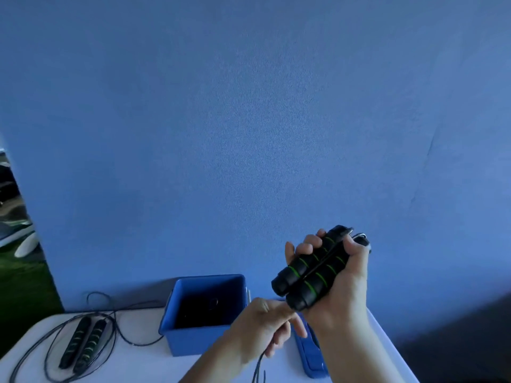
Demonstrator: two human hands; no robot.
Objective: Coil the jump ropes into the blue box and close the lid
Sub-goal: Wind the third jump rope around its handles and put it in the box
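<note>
My right hand (338, 277) is raised above the table and grips two black jump rope handles with green stripes (309, 275), held side by side. Just below it, my left hand (260, 324) is closed on that rope's thin black cord (258, 366), which hangs down out of the frame. The open blue box (177, 335) stands on the white table behind my left hand; its dark inside shows a bit of cord. A second jump rope (83, 342) lies at the left on the table, handles together, its cord in loose loops around them.
The blue lid (311, 357) lies flat on the white table (138, 366) to the right of the box, partly hidden under my hands. A blue wall stands right behind the table. The table's right edge runs close to my right forearm.
</note>
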